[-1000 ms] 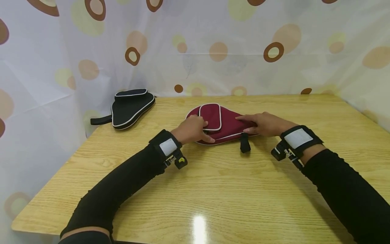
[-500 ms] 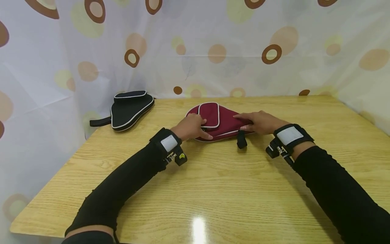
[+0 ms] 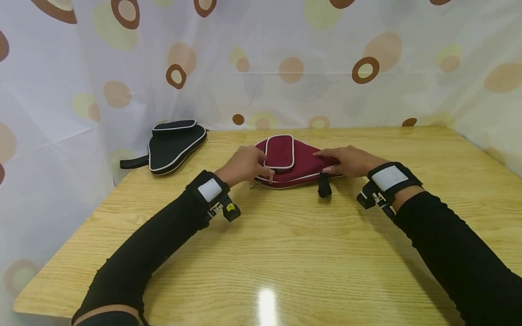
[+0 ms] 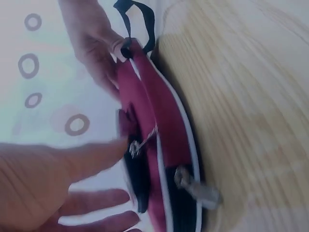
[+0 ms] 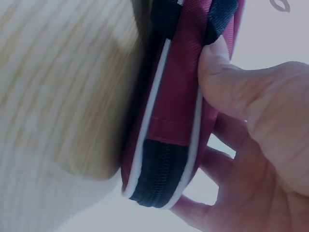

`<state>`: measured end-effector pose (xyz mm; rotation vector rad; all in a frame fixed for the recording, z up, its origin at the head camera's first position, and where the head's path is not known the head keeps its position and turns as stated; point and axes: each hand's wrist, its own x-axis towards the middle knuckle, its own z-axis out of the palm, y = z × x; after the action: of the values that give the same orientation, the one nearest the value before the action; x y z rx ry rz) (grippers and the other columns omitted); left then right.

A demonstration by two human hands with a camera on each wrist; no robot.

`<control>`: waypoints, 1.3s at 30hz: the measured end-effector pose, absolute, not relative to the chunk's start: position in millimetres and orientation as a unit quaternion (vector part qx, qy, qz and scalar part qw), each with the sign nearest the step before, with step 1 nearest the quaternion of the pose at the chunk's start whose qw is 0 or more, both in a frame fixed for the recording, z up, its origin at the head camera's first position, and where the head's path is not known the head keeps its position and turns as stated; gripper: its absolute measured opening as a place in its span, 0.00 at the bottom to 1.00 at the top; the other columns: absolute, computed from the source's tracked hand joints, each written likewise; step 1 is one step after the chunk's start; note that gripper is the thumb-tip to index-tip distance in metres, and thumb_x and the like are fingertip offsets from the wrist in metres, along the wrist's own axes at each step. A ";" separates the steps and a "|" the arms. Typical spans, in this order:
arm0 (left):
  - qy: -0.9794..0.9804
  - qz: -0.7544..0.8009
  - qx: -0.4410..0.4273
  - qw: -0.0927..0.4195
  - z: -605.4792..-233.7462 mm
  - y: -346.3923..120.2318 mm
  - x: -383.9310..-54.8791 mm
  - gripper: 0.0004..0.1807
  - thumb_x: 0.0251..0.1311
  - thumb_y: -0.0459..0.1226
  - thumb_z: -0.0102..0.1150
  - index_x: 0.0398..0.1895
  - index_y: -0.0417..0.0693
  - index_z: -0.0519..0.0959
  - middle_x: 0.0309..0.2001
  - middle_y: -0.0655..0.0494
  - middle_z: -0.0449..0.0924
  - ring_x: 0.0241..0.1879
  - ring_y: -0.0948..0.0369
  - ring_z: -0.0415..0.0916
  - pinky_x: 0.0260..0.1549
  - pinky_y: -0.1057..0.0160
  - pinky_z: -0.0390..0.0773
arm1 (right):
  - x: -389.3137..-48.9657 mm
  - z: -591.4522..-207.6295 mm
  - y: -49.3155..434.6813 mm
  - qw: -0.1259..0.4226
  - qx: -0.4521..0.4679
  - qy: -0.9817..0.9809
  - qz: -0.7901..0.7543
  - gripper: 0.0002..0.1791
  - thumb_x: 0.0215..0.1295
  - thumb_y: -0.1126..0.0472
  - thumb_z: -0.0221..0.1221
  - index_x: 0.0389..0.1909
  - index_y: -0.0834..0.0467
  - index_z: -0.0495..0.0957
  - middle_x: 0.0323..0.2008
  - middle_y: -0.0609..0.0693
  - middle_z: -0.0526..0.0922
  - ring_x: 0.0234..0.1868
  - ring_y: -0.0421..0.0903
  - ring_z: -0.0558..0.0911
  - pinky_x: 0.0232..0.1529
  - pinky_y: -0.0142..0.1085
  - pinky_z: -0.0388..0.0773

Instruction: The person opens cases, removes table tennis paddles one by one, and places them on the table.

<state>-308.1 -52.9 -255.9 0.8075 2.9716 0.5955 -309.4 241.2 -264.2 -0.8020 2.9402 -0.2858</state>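
Note:
A dark red table-tennis paddle case with white piping lies flat on the wooden table. My right hand holds its narrow end; in the right wrist view the thumb presses the near edge, fingers across the top. Over the wide end, my left hand has thumb and fingers apart. In the left wrist view its thumb tip is close to the pocket's zipper pull, though whether it touches cannot be told. A larger zipper pull hangs from the case's side, apart from the fingers.
A black case of similar shape, with white piping and a strap, lies at the back left of the table. A patterned curtain stands behind the table. A short black strap hangs off the red case's near side.
My left hand has lifted off the wide end of the red case and shifted slightly left, exposing the side zipper pull. The right hand stays on the narrow end.

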 end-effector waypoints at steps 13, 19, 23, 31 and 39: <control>0.966 0.118 0.211 0.087 -268.7 -69.2 -296.0 0.18 0.59 0.46 0.72 0.44 0.41 0.84 0.22 0.60 0.65 0.24 0.61 0.64 0.24 0.63 0.64 | -311.4 -232.6 207.9 0.069 -0.224 0.963 -0.130 0.23 0.70 0.72 0.48 0.65 0.68 0.71 0.59 0.70 0.75 0.58 0.65 0.76 0.59 0.57 0.71; 0.968 0.101 0.224 0.048 -273.8 -62.5 -292.7 0.14 0.61 0.42 0.71 0.25 0.42 0.81 0.19 0.60 0.64 0.22 0.62 0.63 0.22 0.63 0.66 | -312.3 -239.2 158.1 0.007 -0.145 0.976 -0.160 0.31 0.77 0.52 0.53 0.68 0.72 0.64 0.61 0.71 0.73 0.62 0.64 0.72 0.63 0.56 0.68; 0.966 0.095 0.237 0.023 -279.4 -61.0 -293.8 0.14 0.63 0.39 0.68 0.23 0.42 0.80 0.18 0.61 0.65 0.21 0.63 0.63 0.21 0.64 0.65 | -313.1 -248.9 128.8 -0.015 -0.106 0.981 -0.163 0.37 0.75 0.44 0.54 0.66 0.74 0.67 0.59 0.72 0.72 0.62 0.67 0.68 0.62 0.57 0.68; 0.964 0.069 0.258 0.009 -281.4 -59.1 -294.0 0.12 0.67 0.38 0.63 0.27 0.40 0.83 0.18 0.59 0.68 0.22 0.62 0.66 0.22 0.64 0.68 | -316.9 -260.8 88.2 -0.017 -0.007 0.990 -0.137 0.36 0.68 0.34 0.55 0.51 0.65 0.82 0.60 0.73 0.71 0.64 0.67 0.65 0.57 0.60 0.72; 0.955 0.080 0.285 0.008 -281.2 -61.7 -295.9 0.13 0.65 0.33 0.61 0.21 0.42 0.79 0.18 0.60 0.65 0.21 0.63 0.63 0.21 0.67 0.63 | -321.4 -257.4 80.3 0.019 0.013 0.990 -0.137 0.35 0.67 0.36 0.58 0.57 0.64 0.80 0.63 0.73 0.71 0.68 0.71 0.60 0.62 0.67 0.65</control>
<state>-295.9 -61.7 -281.2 0.8919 2.9853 0.2500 -321.4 80.3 -257.4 0.0411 3.0739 -0.4249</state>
